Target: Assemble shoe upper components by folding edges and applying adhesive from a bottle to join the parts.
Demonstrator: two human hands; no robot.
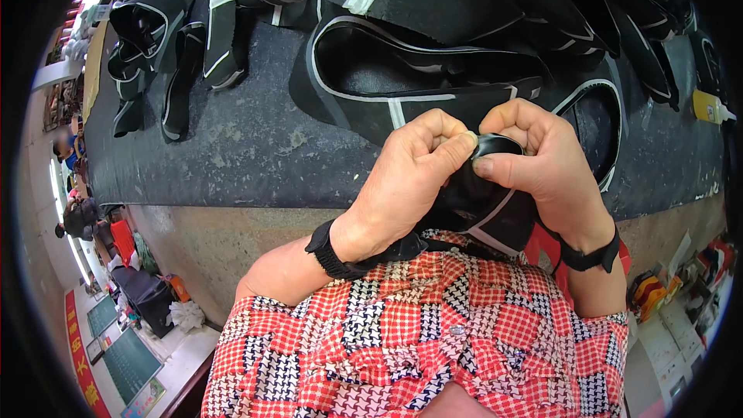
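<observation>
Both hands work close together in front of my chest, on a glossy black leather piece (498, 145). My left hand (414, 174) pinches its edge between thumb and bent fingers. My right hand (546, 162) grips the same piece a little to the right, its thumb pressed on the shiny curled edge. The rest of the piece hangs down toward my lap, where a pale strip crosses it. Just beyond my hands lies a large looped black leather piece (348, 104) with white tape along its opening.
More black taped pieces (220, 31) are heaped along the far side of the dark worktable (232, 162). A yellow bottle (706, 107) with a white tip lies at the far right. Colourful items (654, 290) are stacked low on the right. At far left, other people appear small.
</observation>
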